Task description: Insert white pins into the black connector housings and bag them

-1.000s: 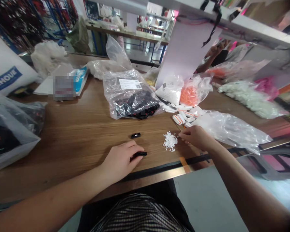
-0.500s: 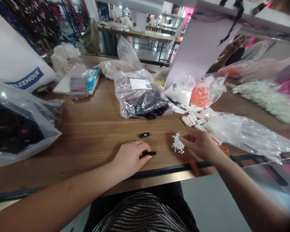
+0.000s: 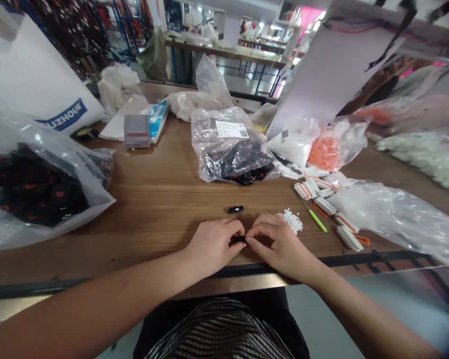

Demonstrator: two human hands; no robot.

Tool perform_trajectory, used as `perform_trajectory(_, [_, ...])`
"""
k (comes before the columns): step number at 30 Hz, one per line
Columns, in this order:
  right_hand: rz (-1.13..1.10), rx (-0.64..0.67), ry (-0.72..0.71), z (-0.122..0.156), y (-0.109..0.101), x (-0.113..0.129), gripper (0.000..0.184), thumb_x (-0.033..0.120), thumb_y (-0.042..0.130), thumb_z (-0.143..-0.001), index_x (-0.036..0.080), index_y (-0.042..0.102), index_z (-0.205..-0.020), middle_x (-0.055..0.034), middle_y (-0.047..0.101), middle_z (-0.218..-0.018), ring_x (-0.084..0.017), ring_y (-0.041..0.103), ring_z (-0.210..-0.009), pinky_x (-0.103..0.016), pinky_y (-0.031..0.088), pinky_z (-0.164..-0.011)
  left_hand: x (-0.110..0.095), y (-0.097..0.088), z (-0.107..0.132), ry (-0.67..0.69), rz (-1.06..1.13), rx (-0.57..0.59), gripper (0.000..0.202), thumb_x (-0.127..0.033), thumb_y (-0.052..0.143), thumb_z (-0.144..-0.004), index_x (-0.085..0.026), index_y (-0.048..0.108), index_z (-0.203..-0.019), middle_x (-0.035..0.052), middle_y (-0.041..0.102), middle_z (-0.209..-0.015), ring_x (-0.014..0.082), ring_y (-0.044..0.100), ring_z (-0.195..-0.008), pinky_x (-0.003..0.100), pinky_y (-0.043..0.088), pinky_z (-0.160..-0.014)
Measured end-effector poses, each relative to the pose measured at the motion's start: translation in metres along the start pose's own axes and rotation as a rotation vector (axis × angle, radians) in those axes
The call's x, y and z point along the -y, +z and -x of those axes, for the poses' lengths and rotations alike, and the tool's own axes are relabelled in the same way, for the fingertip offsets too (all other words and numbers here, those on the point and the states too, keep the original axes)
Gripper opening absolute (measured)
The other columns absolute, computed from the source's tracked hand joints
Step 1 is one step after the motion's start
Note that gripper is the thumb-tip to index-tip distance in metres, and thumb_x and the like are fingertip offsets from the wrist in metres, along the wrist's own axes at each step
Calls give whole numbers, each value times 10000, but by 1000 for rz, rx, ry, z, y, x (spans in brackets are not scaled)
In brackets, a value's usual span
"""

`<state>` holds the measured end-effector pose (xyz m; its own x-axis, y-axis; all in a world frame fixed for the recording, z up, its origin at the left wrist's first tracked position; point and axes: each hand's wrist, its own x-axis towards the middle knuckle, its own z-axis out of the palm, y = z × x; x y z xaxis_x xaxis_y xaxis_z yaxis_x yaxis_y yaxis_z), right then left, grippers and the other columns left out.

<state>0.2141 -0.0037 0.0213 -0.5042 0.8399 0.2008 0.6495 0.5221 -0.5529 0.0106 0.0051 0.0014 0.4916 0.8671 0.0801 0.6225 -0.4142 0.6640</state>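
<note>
My left hand [image 3: 214, 244] and my right hand [image 3: 277, 244] meet at the near edge of the wooden table [image 3: 160, 199]. Both pinch a small black plastic part [image 3: 238, 240] between their fingertips. A second black part [image 3: 235, 209] lies loose just beyond them. A little heap of tiny white pieces [image 3: 292, 220] sits right of my right hand. A thin green-handled tool [image 3: 316, 219] lies beside that heap.
A clear bag of black parts [image 3: 234, 157] lies behind the hands, a larger one [image 3: 33, 187] at the left. White and orange clips [image 3: 322, 192] and an empty clear bag [image 3: 396, 214] lie at the right. Bags of white and orange parts stand further back.
My right hand left the white heap and moved left to join my left hand on the black part. The view shifted rightward across the table.
</note>
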Motion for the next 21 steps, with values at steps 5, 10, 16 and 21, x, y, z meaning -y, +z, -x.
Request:
perform_trajectory(5, [68,-2,-46,-2,0,2,114,204,619,-901,195,675,-802,-16,642,-780,-170,570,-776,-361,365,-780,0,1,1,7,-13,-11,115,-209,767,-805,-214,661,-849,-57,591,-674,137,565,-598,263,376,-572])
perform_trajectory(10, [175,37,-123,-4,-3,7,178,189,568,-931,191,705,-818,-25,650,-781,-169,560,-770,-358,341,-771,-2,-1,0,2,-27,0,134,-231,784,-802,-207,657,-836,-58,581,-654,139,569,-592,263,379,-567])
perform_trajectory(16, [318,63,-215,-2,-5,11,251,184,504,-967,185,716,-833,-44,666,-789,-185,543,-766,-377,328,-778,-2,-2,0,-6,-58,14,137,-266,781,-812,-215,663,-859,-51,607,-675,141,585,-598,260,392,-571])
perform_trajectory(21, [208,40,-124,-3,-4,10,181,180,551,-919,187,666,-779,-26,650,-749,-173,559,-747,-349,348,-754,-1,0,0,10,-58,20,110,-290,744,-843,-220,663,-867,-41,626,-694,148,595,-617,260,399,-580])
